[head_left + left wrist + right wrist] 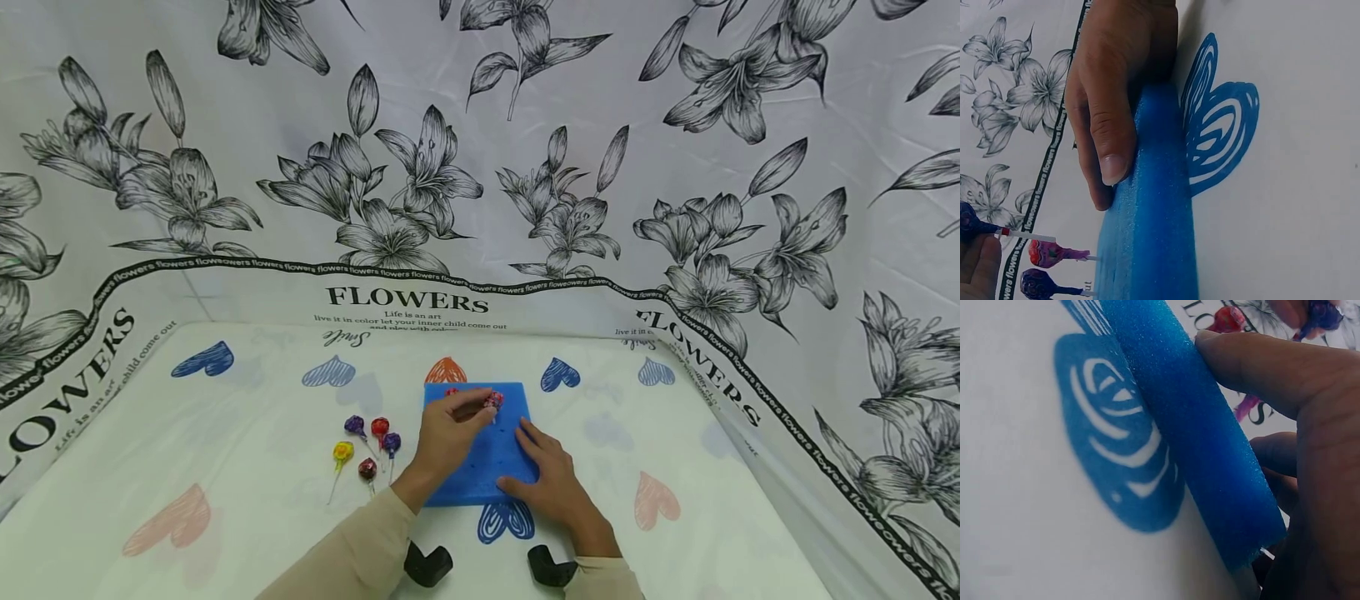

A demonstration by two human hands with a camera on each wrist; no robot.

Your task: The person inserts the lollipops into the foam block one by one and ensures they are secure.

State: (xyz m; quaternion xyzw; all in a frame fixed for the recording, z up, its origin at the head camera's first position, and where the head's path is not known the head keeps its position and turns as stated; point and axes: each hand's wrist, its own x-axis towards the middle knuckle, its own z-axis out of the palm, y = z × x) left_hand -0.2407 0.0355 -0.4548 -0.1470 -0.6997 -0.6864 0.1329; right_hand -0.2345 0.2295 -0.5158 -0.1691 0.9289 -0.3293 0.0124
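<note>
At foam edge [1191,431]; right hand [551,477]

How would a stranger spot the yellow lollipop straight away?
On the white tablecloth, find the flat blue foam block. Left of it, in the head view, lie five loose lollipops. The yellow lollipop is leftmost; its neighbours' heads are purple or reddish.

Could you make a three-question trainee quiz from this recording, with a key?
1. Multiple choice: which hand holds a lollipop? A: left. B: right. C: neither.
2. True or false: the right hand touches the blue block.
3. Open: in the head view, what colour is the leftmost loose lollipop on the cloth?

Key: 1. A, the left hand. 2. True. 3. Yellow.
</note>
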